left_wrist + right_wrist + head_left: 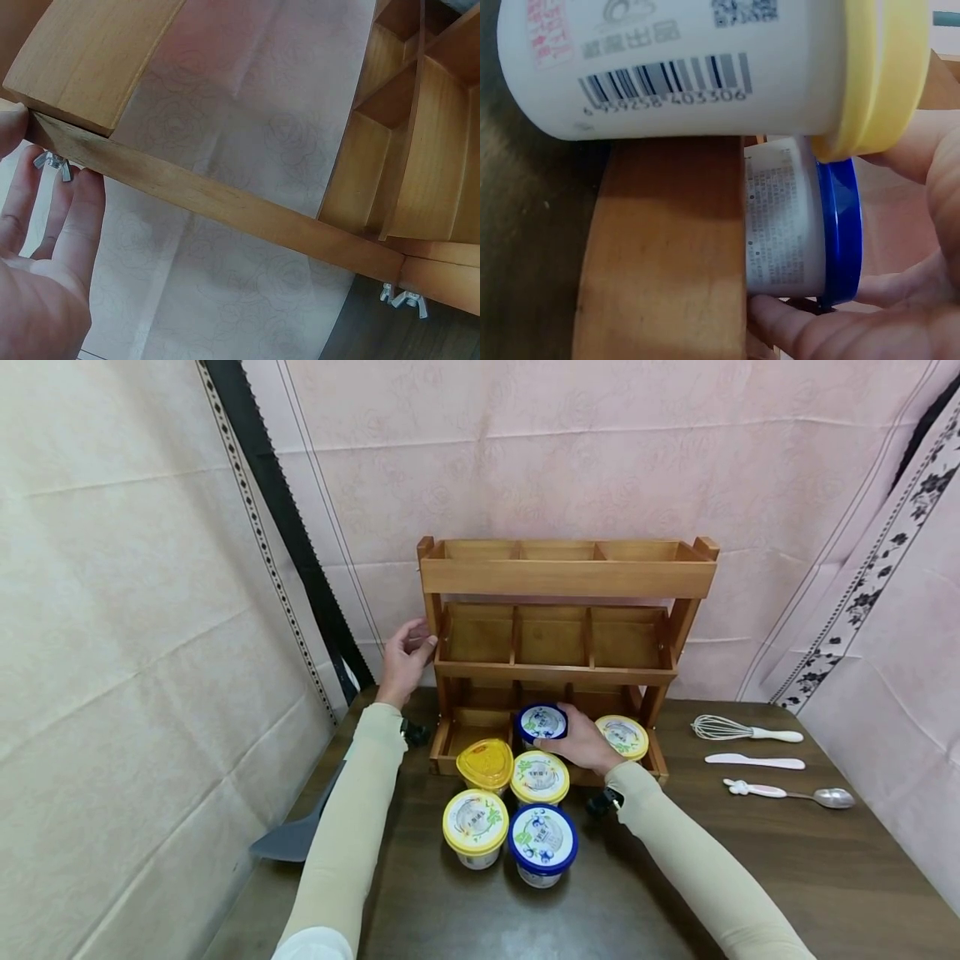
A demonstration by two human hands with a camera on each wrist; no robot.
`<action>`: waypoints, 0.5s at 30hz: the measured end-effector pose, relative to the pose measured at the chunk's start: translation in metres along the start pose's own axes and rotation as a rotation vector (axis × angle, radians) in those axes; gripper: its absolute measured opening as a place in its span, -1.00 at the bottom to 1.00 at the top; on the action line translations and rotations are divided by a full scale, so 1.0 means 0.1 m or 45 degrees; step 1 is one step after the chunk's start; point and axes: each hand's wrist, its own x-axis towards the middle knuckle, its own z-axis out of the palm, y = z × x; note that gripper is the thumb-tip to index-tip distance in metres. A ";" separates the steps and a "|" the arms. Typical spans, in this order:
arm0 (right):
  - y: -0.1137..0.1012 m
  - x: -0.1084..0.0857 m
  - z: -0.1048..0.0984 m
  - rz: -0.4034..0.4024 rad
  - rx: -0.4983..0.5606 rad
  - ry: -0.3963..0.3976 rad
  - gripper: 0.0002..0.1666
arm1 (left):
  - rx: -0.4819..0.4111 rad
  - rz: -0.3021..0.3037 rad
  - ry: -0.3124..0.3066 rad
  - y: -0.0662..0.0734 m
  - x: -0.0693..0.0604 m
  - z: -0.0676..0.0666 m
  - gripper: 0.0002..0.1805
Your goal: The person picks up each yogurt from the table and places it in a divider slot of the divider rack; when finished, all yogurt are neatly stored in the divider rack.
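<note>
A three-tier wooden rack (562, 581) with divided trays stands at the back of the table. My left hand (405, 664) holds its left side post (217, 206), thumb on one side and fingers by a wing nut (54, 163) on the other. My right hand (583, 743) grips a blue-lidded tub (543, 722) at the bottom tray's middle compartment. In the right wrist view the tub (784, 225) sits behind the tray's front board (664, 247). A yellow-lidded tub (624, 737) stands in the bottom right compartment, beside my right hand.
In front of the rack stand yellow-lidded tubs (475, 822) (540, 777), a tub with an amber lid (486, 764) and another blue-lidded tub (543, 839). A whisk (742, 729), a white knife (753, 762) and a spoon (787, 792) lie at right. A grey utensil (288, 841) is partly behind my left arm.
</note>
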 end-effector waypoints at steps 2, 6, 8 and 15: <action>0.00 -0.02 0.00 0.009 0.000 -0.004 0.28 | -0.001 -0.008 -0.001 0.00 -0.01 0.00 -0.56; -0.04 -0.05 -0.02 0.005 -0.007 0.002 0.26 | -0.003 -0.024 0.000 0.00 -0.01 0.00 -0.56; -0.07 -0.07 -0.05 -0.006 -0.008 0.010 0.25 | -0.008 -0.021 0.000 0.00 -0.01 0.01 -0.56; -0.14 -0.17 -0.16 -0.060 -0.018 0.020 0.25 | -0.010 -0.001 0.001 0.02 0.02 0.01 -0.57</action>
